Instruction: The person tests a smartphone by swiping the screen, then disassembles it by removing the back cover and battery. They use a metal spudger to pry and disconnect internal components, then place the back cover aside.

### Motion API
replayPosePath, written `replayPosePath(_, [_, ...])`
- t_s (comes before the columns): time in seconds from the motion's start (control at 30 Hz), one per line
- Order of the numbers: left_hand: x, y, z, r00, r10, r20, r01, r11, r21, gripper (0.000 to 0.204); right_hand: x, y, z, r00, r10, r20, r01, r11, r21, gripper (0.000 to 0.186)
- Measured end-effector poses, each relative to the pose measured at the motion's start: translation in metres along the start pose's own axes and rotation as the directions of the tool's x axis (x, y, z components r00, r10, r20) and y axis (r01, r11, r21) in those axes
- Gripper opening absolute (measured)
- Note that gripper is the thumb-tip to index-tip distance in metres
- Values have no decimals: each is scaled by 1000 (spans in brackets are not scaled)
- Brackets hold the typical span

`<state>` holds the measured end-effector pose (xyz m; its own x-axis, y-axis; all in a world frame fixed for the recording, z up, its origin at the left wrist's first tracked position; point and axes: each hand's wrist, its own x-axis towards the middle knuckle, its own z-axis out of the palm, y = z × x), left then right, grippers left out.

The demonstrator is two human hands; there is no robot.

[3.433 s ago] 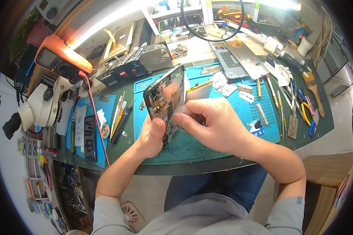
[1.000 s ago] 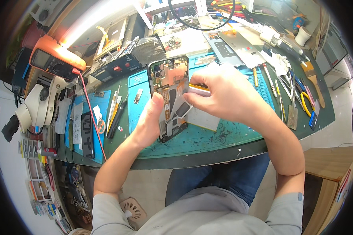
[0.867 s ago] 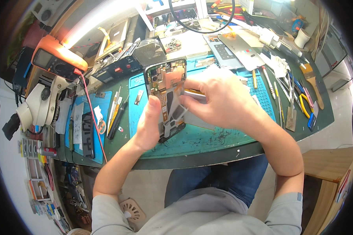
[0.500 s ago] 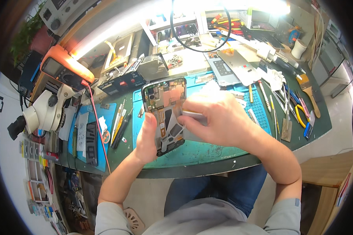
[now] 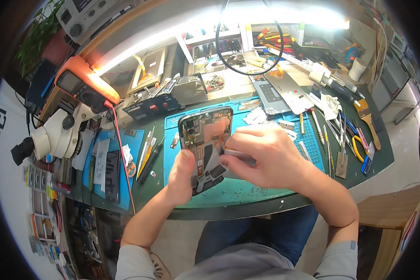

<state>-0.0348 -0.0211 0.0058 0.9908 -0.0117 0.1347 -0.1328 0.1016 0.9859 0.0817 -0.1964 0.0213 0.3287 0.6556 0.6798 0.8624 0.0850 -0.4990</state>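
An opened smartphone (image 5: 205, 128) is held tilted above the blue-green work mat (image 5: 219, 197), its inner boards and a copper-coloured patch exposed. My left hand (image 5: 181, 177) grips it along the left edge, thumb on the near side. At the phone's right edge, my right hand (image 5: 277, 161) pinches a flat silvery-grey piece (image 5: 240, 155) between thumb and bent fingers. Most of that piece is hidden by the hand, so I cannot tell its kind. A pale translucent strip (image 5: 213, 164) lies across the lower half of the phone's inside.
Phone back panels (image 5: 288, 93) lie at the mat's far edge. Tweezers, yellow-handled pliers (image 5: 358, 143) and a brush (image 5: 369, 119) crowd the right. On the left are an orange multimeter (image 5: 81, 84), a microscope (image 5: 46, 140) and pen-like tools (image 5: 149, 156). A black ring (image 5: 218, 32) hangs overhead.
The whole view has shifted slightly, with bench and hands appearing lower and to the right. Both hands keep their grips; the pale strip inside the phone now shows more at the right hand's fingertips.
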Motion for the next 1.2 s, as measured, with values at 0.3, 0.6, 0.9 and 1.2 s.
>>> replayPosePath(0.3, [3, 3, -3, 998, 5, 63, 1, 996, -89, 85, 0, -5, -7, 994, 34, 108, -34, 999, 1, 15])
replayPosePath(0.6, [4, 4, 2, 997, 54, 60, -48, 994, -98, 82, -1, -7, -2, 996, 52, 72, -50, 998, -35, 16])
replayPosePath(0.9, [3, -2, 3, 998, 36, -47, -34, 999, 39, 83, -4, -7, 4, 996, 84, 33, -82, 995, -52, 15])
replayPosePath(1.2, [3, -8, -1, 997, 19, -68, -18, 1000, 7, 65, -4, -11, 6, 994, 105, 13, -104, 993, -63, 15])
